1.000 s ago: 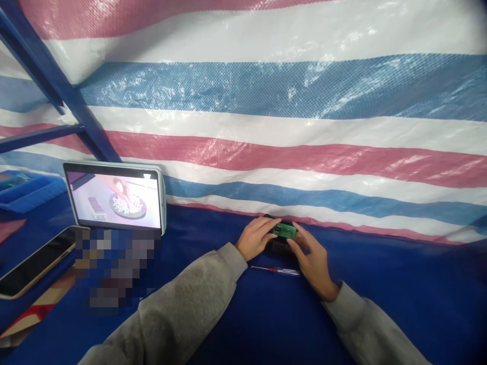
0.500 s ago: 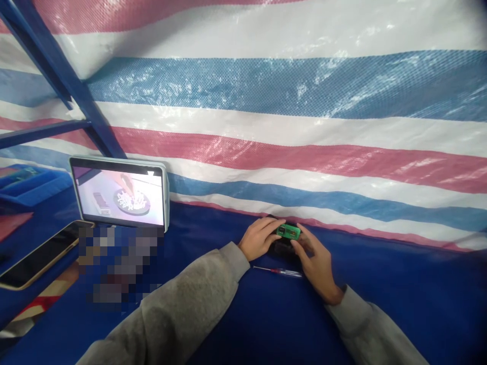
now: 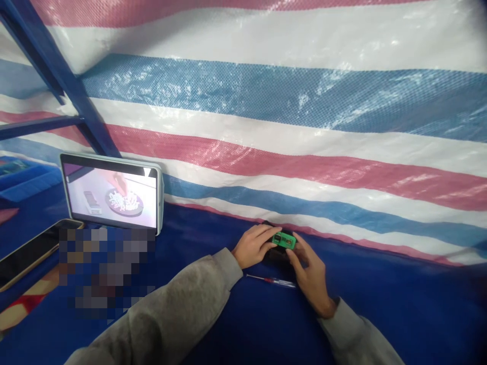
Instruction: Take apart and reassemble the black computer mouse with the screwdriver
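Observation:
Between my two hands is a small green case (image 3: pixel 284 240) with dark parts set in its face, perhaps a circuit board; its exact kind is unclear. My left hand (image 3: pixel 254 246) pinches its left end, fingers on top and thumb below. At the right end, my right hand (image 3: pixel 310 263) grips it between thumb and fingers. Beneath and behind it lies a black object (image 3: pixel 277 255), largely hidden by the hands. A screwdriver (image 3: pixel 272 281) with a clear and red handle rests on the blue table just in front, its thin shaft pointing left.
A tablet (image 3: pixel 112 195) playing a video stands at the left against the striped sheet (image 3: pixel 266 126). A phone (image 3: pixel 36 253) lies beside a blurred patch. Blue trays (image 3: pixel 30 180) sit at the far left, by a blue metal frame (image 3: pixel 81 109). Blue cloth covers the table (image 3: pixel 262 329).
The view has turned slightly, so everything sits a little further left and the hands a little lower. Both hands keep the same hold on the green case.

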`<action>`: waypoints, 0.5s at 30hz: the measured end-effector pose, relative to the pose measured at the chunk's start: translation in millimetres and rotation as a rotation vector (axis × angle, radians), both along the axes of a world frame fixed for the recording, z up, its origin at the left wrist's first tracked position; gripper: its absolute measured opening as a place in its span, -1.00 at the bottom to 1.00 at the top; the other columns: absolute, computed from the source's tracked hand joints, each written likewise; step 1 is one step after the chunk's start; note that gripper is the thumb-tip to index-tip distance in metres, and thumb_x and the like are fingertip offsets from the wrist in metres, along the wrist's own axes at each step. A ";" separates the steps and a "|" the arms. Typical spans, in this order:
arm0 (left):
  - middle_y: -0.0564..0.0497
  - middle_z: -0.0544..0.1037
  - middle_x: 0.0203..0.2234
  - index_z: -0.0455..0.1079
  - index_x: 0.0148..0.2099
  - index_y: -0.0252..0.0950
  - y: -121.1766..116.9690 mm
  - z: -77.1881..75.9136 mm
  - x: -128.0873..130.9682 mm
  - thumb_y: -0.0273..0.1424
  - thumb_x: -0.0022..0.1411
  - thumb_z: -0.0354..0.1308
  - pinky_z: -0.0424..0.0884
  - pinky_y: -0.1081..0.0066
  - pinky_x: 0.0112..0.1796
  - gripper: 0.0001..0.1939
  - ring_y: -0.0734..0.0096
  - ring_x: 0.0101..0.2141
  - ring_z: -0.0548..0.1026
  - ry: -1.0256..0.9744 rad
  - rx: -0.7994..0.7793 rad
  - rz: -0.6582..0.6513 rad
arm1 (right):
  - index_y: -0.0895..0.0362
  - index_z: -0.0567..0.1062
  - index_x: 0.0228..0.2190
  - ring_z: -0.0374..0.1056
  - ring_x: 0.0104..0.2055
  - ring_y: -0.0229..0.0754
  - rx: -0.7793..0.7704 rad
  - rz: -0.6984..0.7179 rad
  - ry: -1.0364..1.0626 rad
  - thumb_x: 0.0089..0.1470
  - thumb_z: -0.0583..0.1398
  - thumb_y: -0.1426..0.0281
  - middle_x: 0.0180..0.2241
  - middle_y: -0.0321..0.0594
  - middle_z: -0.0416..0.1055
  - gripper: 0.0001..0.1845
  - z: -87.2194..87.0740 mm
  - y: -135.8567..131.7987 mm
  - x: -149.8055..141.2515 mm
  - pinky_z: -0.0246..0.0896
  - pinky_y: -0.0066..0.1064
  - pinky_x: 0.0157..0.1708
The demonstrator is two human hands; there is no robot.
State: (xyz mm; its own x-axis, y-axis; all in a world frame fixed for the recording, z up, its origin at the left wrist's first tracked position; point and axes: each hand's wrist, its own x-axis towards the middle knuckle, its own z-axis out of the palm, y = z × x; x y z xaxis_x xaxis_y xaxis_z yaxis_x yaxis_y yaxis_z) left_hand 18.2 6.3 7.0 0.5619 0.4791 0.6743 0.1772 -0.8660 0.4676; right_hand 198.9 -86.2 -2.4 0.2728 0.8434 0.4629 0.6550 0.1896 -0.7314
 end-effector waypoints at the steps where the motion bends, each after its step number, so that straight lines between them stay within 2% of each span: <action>1: -0.12 0.47 -0.04 0.24 0.23 -0.26 0.0 0.1 0.1 -0.35 0.40 0.01 0.42 0.27 0.01 -0.61 0.27 -0.03 0.44 -0.009 -0.003 0.000 | 0.13 0.41 0.08 0.48 -0.20 -0.07 -0.002 0.001 -0.004 0.14 0.17 0.20 -0.13 -0.07 0.52 -0.50 -0.4 -0.2 0.1 0.42 -0.20 -0.16; 11: -0.12 0.47 -0.03 0.24 0.23 -0.24 -0.6 0.2 -0.3 -0.34 0.41 -0.01 0.40 0.25 0.04 -0.62 0.26 -0.02 0.44 -0.033 -0.038 0.026 | 0.09 0.33 0.15 0.46 -0.30 -0.17 -0.001 0.032 -0.044 0.18 0.15 0.25 -0.20 -0.15 0.51 -0.48 -3.8 -1.3 2.3 0.43 -0.27 -0.20; 15: -0.13 0.47 -0.04 0.25 0.22 -0.25 -0.1 0.0 -0.4 -0.33 0.40 0.00 0.41 0.24 0.04 -0.62 0.26 -0.02 0.44 -0.033 -0.023 0.033 | 0.10 0.34 0.14 0.46 -0.30 -0.16 0.002 0.046 -0.026 0.19 0.13 0.25 -0.18 -0.10 0.50 -0.49 -1.0 -1.6 1.4 0.43 -0.27 -0.23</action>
State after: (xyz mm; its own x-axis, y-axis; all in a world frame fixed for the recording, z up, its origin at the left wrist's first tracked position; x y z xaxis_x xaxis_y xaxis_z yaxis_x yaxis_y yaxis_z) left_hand 17.9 6.1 7.0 0.5229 0.5125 0.6811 0.1900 -0.8490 0.4930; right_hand 200.3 -87.7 -3.4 0.2212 0.8539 0.4711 0.6645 0.2216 -0.7137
